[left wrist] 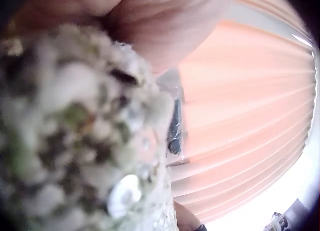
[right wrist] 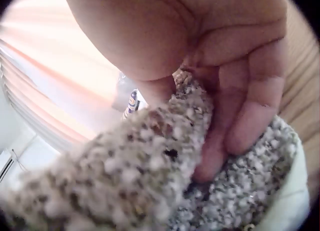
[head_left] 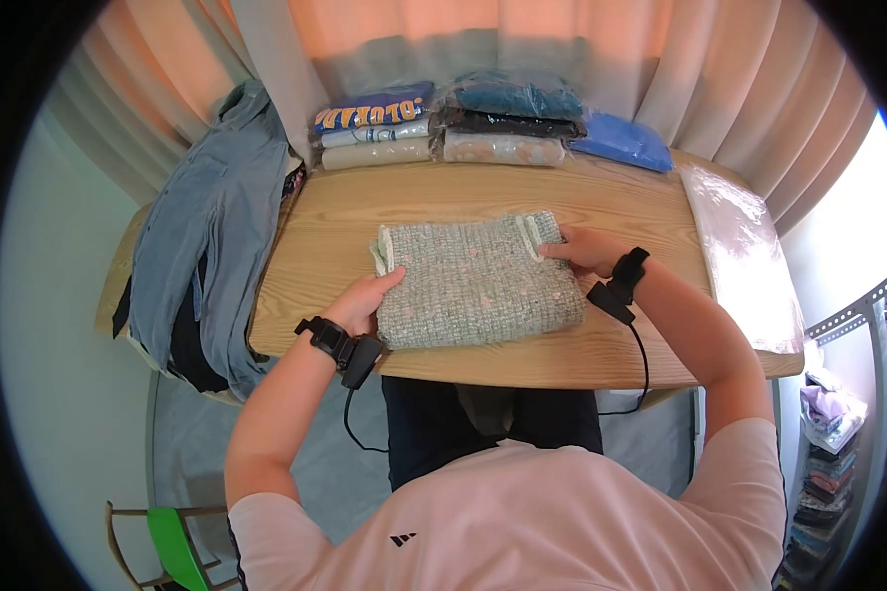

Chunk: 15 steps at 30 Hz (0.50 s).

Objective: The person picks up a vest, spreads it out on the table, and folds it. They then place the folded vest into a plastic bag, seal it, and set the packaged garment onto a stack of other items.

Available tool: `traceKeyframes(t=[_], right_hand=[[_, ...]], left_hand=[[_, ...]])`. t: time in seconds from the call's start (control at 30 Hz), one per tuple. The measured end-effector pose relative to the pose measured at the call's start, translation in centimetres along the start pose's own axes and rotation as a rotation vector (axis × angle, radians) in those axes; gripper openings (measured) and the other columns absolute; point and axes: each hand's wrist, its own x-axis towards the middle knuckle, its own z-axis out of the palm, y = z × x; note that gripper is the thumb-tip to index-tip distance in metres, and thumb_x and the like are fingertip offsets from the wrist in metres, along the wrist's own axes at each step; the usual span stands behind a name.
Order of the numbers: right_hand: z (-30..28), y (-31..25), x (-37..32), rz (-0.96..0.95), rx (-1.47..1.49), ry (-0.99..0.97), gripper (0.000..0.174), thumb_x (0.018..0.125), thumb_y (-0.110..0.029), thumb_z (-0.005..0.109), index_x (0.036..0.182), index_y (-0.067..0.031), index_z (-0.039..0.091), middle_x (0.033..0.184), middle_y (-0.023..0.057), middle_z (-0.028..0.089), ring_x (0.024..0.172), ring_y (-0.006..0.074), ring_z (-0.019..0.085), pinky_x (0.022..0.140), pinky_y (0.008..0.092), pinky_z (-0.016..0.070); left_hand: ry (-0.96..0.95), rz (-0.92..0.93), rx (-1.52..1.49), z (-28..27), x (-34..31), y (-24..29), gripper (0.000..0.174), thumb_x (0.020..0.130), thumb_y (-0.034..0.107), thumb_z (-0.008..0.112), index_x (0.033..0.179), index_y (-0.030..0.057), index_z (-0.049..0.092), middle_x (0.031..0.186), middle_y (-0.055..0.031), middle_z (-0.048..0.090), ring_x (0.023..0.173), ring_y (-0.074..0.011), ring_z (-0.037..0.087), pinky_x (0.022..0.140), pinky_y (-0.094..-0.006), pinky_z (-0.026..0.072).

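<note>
A folded grey-green tweed garment point(head_left: 478, 286) with pink flecks and pale trim lies on the wooden table point(head_left: 621, 360) in front of me. My left hand point(head_left: 365, 298) grips its left edge, thumb on top and the other fingers out of sight underneath. At the upper right corner, my right hand point(head_left: 583, 250) holds the folded edge, with the thumb over the top. In the right wrist view, a layer of nubby tweed point(right wrist: 125, 166) passes between thumb and curled fingers point(right wrist: 255, 105). The left wrist view shows the tweed point(left wrist: 75, 141) blurred and close, including one shiny white round button point(left wrist: 124, 196).
Bagged folded clothes point(head_left: 375, 151) stand in stacks along the back, beside a blue bagged item point(head_left: 623, 143). Denim clothing point(head_left: 202, 222) drapes over the table's left end. Clear plastic bags point(head_left: 744, 256) lie at the right. Cables hang from both wrist cameras.
</note>
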Motion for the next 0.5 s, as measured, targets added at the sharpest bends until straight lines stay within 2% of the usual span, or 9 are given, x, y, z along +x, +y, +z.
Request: traceKeyframes(t=[0.1,0.17,0.2,0.23,0.27,0.3,0.37,0.43,0.5], right_hand=[[-0.7,-0.3,0.3,-0.005,0.081,-0.070,0.059,0.088,-0.033,0.062,0.136,-0.0111,0.035,0.116,0.0085,0.055,0.101,0.0193,0.056,0.082,0.0364,0.0503],[-1.3,-1.7,-0.2,0.116,-0.199,0.063,0.068,0.081,-0.037,0.070,0.133,-0.0054,0.039,0.109,0.0104,0.058,0.091,0.0182,0.057,0.076,0.0322,0.0501],[-1.3,-1.4,0.1,0.116,-0.199,0.063,0.068,0.081,-0.037,0.070,0.133,-0.0054,0.039,0.109,0.0104,0.058,0.091,0.0182,0.057,0.076,0.0322,0.0501],[-1.3,-0.9,0.4,0.047,-0.230,0.229,0.063,0.077,-0.035,0.073,0.123,-0.0015,0.047,0.100,0.0113,0.060,0.080,0.0175,0.058,0.068,0.0298,0.0490],[-1.4,-0.6,0.6,-0.023,-0.259,0.394,0.058,0.072,-0.033,0.077,0.113,0.0024,0.054,0.091,0.0122,0.062,0.068,0.0169,0.059,0.061,0.0275,0.0479],[-1.3,-0.6,0.7,-0.021,-0.257,0.394,0.058,0.072,-0.033,0.077,0.113,0.0024,0.054,0.091,0.0122,0.062,0.068,0.0169,0.059,0.061,0.0275,0.0479],[-1.4,-1.0,1.0,-0.021,-0.148,0.258,0.063,0.071,-0.029,0.079,0.116,0.0052,0.052,0.097,0.0120,0.059,0.082,0.0166,0.057,0.069,0.0314,0.0481],[-2.3,0.1,2.8,0.037,-0.078,0.187,0.056,0.072,-0.027,0.078,0.113,0.0036,0.053,0.093,0.0097,0.059,0.080,0.0151,0.055,0.068,0.0310,0.0471],[-2.6,0.9,3.5,0.091,-0.006,0.117,0.049,0.074,-0.025,0.077,0.109,0.0019,0.055,0.089,0.0074,0.059,0.078,0.0136,0.054,0.067,0.0306,0.0462]], left_hand=[[0.057,0.052,0.163,-0.2,0.3,0.6,0.051,0.091,0.034,0.058,0.128,0.0004,0.046,0.120,-0.0119,0.056,0.106,-0.0220,0.056,0.087,-0.0371,0.0485],[0.086,0.117,0.252,-0.9,0.4,1.3,0.052,0.090,0.034,0.060,0.126,-0.0003,0.048,0.118,-0.0121,0.057,0.107,-0.0218,0.056,0.086,-0.0369,0.0484],[0.173,0.162,0.445,-1.2,0.3,2.0,0.052,0.088,0.035,0.062,0.125,-0.0004,0.049,0.117,-0.0118,0.058,0.107,-0.0218,0.056,0.085,-0.0369,0.0479],[0.261,0.207,0.638,-1.3,0.2,2.6,0.052,0.087,0.035,0.064,0.123,-0.0006,0.051,0.115,-0.0115,0.059,0.108,-0.0218,0.055,0.084,-0.0370,0.0475],[0.260,0.206,0.639,-1.1,0.2,2.8,0.052,0.087,0.035,0.064,0.123,-0.0006,0.051,0.115,-0.0115,0.059,0.108,-0.0218,0.055,0.084,-0.0370,0.0475],[0.235,0.222,0.595,-0.8,0.2,3.0,0.051,0.086,0.033,0.065,0.122,-0.0005,0.052,0.115,-0.0117,0.060,0.107,-0.0221,0.055,0.083,-0.0374,0.0476],[0.207,0.237,0.555,-0.7,0.9,3.3,0.050,0.086,0.032,0.066,0.121,-0.0005,0.054,0.115,-0.0119,0.060,0.106,-0.0225,0.056,0.082,-0.0377,0.0477],[0.090,0.131,0.350,-0.8,1.8,3.3,0.048,0.086,0.029,0.066,0.121,-0.0005,0.054,0.116,-0.0128,0.059,0.105,-0.0232,0.056,0.085,-0.0376,0.0465],[0.077,0.063,0.299,0.0,1.5,3.8,0.047,0.086,0.028,0.066,0.121,-0.0006,0.054,0.117,-0.0131,0.059,0.105,-0.0235,0.056,0.087,-0.0365,0.0455]])
